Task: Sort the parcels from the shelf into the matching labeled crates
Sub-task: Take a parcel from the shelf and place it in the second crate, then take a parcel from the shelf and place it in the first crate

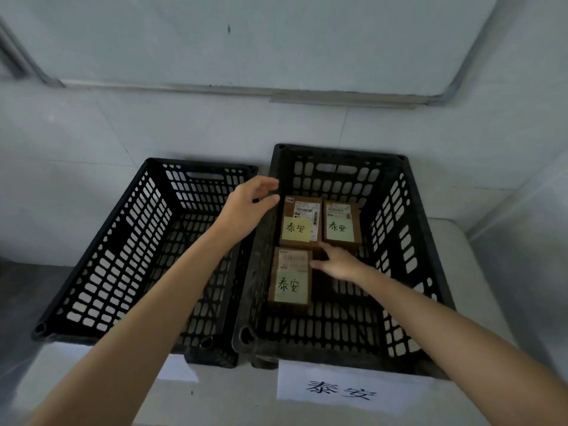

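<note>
Two black slatted crates stand side by side on a pale table. The right crate (424, 241) holds three brown parcels, each with a yellow handwritten note: one at the back left (299, 221), one at the back right (341, 226), one in front (290, 278). My right hand (338, 262) reaches into this crate with straight fingers touching the right side of the front parcel. My left hand (250, 207) hovers with relaxed fingers over the wall between the crates, holding nothing. The left crate (101, 250) has nothing in it.
A white paper label (341, 392) with handwritten characters lies on the table in front of the right crate. Another white label (176, 370) peeks out below the left crate, mostly hidden by my left arm. A grey wall rises close behind the crates.
</note>
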{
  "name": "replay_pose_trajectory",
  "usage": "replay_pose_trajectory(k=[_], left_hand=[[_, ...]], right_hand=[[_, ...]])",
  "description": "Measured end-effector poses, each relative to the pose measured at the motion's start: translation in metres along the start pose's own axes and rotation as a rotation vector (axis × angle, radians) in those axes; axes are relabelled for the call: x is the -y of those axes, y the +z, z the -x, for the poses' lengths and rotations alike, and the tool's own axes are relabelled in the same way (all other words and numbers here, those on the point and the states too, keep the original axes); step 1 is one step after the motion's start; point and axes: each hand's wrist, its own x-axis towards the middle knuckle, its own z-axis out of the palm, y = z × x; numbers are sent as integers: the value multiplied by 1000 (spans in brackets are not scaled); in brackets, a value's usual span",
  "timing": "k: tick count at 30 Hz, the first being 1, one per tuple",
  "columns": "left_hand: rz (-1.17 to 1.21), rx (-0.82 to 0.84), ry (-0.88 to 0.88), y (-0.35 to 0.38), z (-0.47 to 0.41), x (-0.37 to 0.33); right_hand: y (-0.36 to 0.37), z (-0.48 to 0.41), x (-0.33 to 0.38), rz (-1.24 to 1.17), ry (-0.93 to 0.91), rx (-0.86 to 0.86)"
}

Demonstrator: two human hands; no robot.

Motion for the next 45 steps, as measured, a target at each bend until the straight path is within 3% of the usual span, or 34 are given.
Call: replay_pose_trajectory(k=[9, 15, 22, 29, 37, 41, 45], left_hand=[[-224, -47, 75, -27, 35, -23], [-348, -104, 87, -54, 71, -41], [-565, -290, 67, -95, 163, -63], [-639, -477, -60, -123, 309, -70], [-696, -741, -367, -163, 522, -54], [-669, -960, -427, -186, 630, -49], [-640, -1059, -554, -207, 729, -39]], right_hand=[[-82, 103, 65, -7, -231, -408], [-91, 156, 106, 45, -318, -504], [-56, 208, 155, 260, -505, -586], [28, 272, 203, 327, -742, -478], [183, 360, 277, 385, -1029, -175], [267, 416, 316, 427, -1198, -35], [347, 471, 350, 448, -1369, 92]])
